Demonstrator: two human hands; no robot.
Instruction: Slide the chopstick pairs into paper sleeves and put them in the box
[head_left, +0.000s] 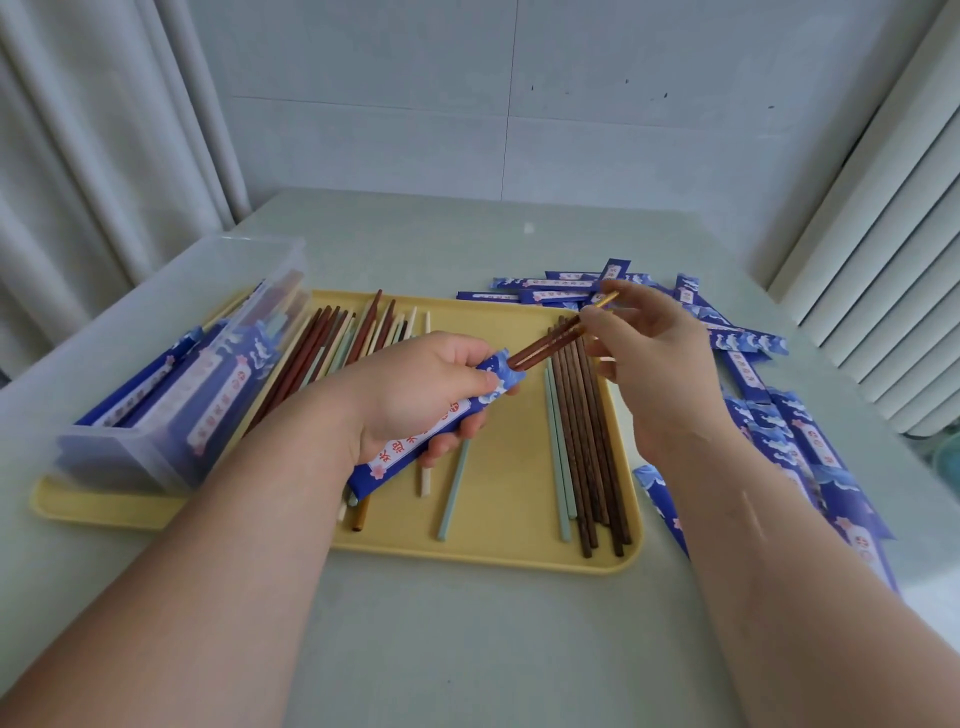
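Midway through sleeving a pair above the yellow tray (498, 540): gripping a blue paper sleeve (410, 447) in the left hand (415, 389), thumb at its open mouth, and pinching the far end of two brown chopsticks (550, 344) in the right hand (660, 364), near ends just inside that mouth. Next, probably: push straight in without buckling the paper, then over to the clear box (171, 374) at left.

Head-worn view, forward and down

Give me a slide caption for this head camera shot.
Left hand holds a paper sleeve; right hand pinches a brown chopstick pair partly inside it, above the yellow tray.
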